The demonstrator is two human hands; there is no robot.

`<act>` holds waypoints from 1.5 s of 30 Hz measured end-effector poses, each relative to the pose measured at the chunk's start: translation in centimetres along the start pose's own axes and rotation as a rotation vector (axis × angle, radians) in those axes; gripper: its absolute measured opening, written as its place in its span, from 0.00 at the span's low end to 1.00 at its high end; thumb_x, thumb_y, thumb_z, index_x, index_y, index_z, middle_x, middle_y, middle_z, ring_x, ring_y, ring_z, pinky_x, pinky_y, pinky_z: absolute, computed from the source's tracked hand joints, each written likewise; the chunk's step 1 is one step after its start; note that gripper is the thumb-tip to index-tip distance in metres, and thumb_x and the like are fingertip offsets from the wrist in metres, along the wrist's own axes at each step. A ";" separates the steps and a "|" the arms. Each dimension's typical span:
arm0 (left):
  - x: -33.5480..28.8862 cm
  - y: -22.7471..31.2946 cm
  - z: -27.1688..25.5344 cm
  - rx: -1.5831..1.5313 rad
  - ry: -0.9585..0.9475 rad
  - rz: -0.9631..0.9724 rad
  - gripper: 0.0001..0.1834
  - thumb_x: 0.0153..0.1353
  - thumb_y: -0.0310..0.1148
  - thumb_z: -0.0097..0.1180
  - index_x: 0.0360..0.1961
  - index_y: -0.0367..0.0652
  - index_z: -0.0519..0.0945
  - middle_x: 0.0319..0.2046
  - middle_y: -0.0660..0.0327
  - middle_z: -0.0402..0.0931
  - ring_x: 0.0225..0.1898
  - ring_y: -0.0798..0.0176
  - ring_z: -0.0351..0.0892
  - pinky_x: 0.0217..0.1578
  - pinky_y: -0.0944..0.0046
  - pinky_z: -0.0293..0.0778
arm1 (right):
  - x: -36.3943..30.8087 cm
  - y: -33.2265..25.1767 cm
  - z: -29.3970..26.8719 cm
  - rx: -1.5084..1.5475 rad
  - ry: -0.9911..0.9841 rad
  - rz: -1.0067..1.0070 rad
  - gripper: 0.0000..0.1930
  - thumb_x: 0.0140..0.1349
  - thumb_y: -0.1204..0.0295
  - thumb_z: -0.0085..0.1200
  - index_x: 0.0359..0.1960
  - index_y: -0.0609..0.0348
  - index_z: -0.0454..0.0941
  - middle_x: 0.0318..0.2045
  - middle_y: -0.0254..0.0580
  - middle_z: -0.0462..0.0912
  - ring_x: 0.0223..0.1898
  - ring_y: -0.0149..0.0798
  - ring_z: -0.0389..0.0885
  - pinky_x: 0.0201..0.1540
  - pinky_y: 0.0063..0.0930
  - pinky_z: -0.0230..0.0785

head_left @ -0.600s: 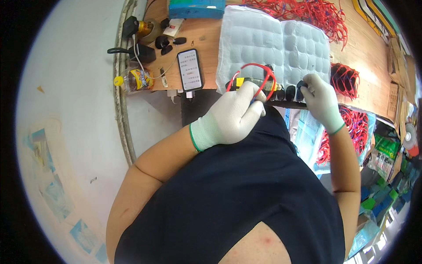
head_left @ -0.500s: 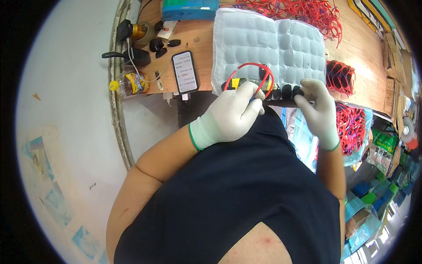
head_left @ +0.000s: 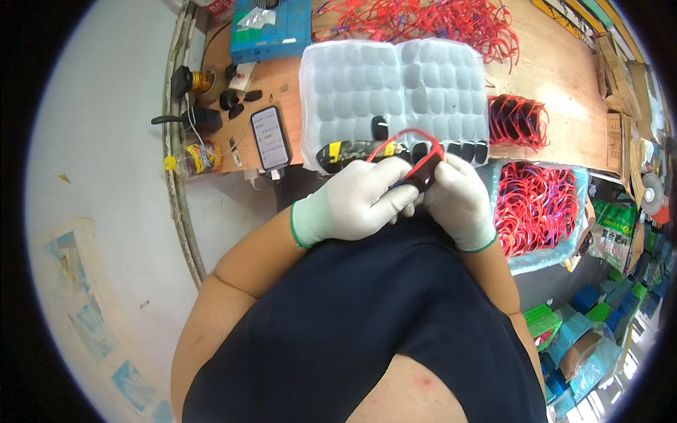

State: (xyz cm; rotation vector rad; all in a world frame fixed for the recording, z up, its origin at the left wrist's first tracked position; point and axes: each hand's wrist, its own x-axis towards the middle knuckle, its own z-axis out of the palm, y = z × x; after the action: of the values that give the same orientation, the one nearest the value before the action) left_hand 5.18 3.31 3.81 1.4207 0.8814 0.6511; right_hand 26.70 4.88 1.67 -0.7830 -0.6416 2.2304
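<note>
Both my hands wear white knit gloves with green cuffs and are close together at the table's front edge. My left hand is closed on a red glasses frame, whose thin red arm curves up above my fingers. My right hand pinches the frame's other side, where a dark lens shows between the hands. My fingertips hide part of the frame, and how the lens sits in it cannot be made out. Behind them lies a pale moulded tray with rows of pockets. Several dark lenses stand along its front row.
A camouflage-patterned case with yellow marks lies at the tray's front left. Further left are a phone and a bottle. Red frames are heaped at the back, lined up right and piled in a lined box.
My right hand has come from the lenses at the tray's front to the red frame, meeting my left hand. A dark lens now shows at the frame. The view has shifted slightly.
</note>
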 end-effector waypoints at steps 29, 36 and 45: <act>1.4 -0.3 3.9 -0.004 0.356 0.017 0.10 0.76 0.30 0.48 0.42 0.34 0.78 0.20 0.63 0.79 0.19 0.71 0.78 0.23 0.69 0.74 | 0.0 -2.8 -2.2 -0.156 0.006 0.021 0.12 0.73 0.67 0.53 0.40 0.65 0.80 0.32 0.35 0.80 0.32 0.28 0.74 0.40 0.24 0.67; 0.2 0.4 1.5 -0.161 0.231 -0.114 0.15 0.74 0.32 0.49 0.57 0.37 0.75 0.26 0.63 0.81 0.24 0.72 0.80 0.27 0.70 0.75 | 0.1 -1.4 0.1 -0.531 0.073 -0.100 0.12 0.70 0.67 0.57 0.32 0.63 0.81 0.29 0.37 0.82 0.31 0.26 0.76 0.39 0.22 0.68; -1.9 -2.2 0.4 0.150 0.197 0.115 0.19 0.66 0.26 0.56 0.57 0.33 0.76 0.32 0.52 0.85 0.29 0.59 0.88 0.33 0.63 0.82 | -0.4 2.4 0.7 -0.382 0.121 0.024 0.14 0.72 0.64 0.55 0.38 0.65 0.81 0.28 0.36 0.82 0.30 0.26 0.76 0.36 0.22 0.66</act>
State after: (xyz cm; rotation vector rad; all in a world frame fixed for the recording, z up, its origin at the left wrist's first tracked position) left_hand 4.20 1.33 1.83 1.5689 1.0256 0.8366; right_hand 25.44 2.87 0.78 -1.1087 -1.0188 2.0876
